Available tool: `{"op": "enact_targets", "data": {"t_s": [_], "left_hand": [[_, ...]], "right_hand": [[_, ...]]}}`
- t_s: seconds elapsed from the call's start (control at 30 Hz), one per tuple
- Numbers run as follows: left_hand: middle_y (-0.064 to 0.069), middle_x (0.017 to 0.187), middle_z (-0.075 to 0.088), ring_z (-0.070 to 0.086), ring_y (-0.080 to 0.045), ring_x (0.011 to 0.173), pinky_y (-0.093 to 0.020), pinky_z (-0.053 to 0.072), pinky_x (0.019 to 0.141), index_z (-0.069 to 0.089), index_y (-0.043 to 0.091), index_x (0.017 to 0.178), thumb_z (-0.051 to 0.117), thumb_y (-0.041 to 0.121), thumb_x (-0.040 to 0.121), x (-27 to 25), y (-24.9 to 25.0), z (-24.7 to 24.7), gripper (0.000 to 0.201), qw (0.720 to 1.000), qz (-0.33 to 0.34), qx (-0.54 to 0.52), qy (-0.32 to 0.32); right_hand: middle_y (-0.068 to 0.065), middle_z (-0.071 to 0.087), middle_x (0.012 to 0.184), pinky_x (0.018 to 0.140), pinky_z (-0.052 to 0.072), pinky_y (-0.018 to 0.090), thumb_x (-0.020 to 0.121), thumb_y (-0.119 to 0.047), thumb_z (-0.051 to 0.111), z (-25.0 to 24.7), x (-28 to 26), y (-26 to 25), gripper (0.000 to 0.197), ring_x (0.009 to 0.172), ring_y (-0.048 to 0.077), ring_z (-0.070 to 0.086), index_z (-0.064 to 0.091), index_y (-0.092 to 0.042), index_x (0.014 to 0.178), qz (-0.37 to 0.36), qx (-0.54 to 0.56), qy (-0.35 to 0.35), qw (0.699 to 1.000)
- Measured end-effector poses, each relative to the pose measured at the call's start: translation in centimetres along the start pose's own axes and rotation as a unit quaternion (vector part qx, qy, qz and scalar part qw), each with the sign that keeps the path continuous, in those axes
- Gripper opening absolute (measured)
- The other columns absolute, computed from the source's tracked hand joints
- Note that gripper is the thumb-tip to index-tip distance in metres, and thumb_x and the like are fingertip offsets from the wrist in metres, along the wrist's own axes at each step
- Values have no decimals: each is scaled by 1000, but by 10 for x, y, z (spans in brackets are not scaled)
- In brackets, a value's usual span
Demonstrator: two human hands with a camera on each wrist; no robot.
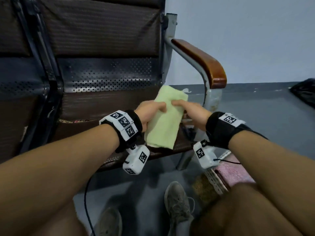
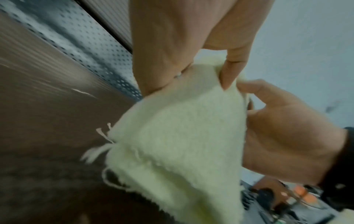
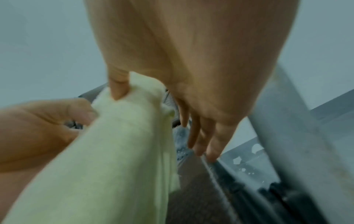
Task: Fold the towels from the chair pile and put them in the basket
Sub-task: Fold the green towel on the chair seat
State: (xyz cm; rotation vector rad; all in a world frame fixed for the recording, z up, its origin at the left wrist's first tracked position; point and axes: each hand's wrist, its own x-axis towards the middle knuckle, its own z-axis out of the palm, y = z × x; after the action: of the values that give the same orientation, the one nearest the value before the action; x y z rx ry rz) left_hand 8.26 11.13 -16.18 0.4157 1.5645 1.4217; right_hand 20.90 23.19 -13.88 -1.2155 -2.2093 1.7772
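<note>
A pale green towel, folded into a long narrow strip, is held up over the right end of the brown chair seat. My left hand grips its left side, thumb on top and fingers curled under the cloth. My right hand pinches the upper right edge between thumb and forefinger, while its other fingers hang loose. The wrist views show the green towel held by the left thumb and the green towel held by the right thumb. The basket stands on the floor at the lower right with a pink towel inside.
The chair's wooden armrest and grey metal leg rise just right of the towel. A second seat adjoins on the left. My shoes stand on the grey floor below. A dark bag lies far right.
</note>
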Motion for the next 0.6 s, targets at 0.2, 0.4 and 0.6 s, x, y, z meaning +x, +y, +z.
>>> {"op": "enact_targets", "data": {"t_s": [0.2,0.4,0.6], "left_hand": [[-14,118,71,67,-32,111,-47,52,98,60,8,128,53,5,89,-15,11,68,39,978,36,11,-206],[-14,116,72,69,-31,108,-48,52,100,62,7,126,67,14,90,-17,-27,178,37,960,-6,43,-275],[-4,114,73,72,-18,96,-31,60,77,63,13,123,73,24,86,-8,-122,294,40,888,-84,229,-390]], "right_hand": [[9,73,117,94,56,42,92,-35,67,-60,-47,10,43,108,26,71,62,-11,127,-35,124,37,991],[14,74,114,83,60,41,96,-22,64,-134,-98,83,32,100,28,73,62,-4,123,16,181,133,974],[11,73,112,78,59,36,96,-21,61,-213,-158,221,34,96,25,73,60,-3,125,135,249,241,928]]}}
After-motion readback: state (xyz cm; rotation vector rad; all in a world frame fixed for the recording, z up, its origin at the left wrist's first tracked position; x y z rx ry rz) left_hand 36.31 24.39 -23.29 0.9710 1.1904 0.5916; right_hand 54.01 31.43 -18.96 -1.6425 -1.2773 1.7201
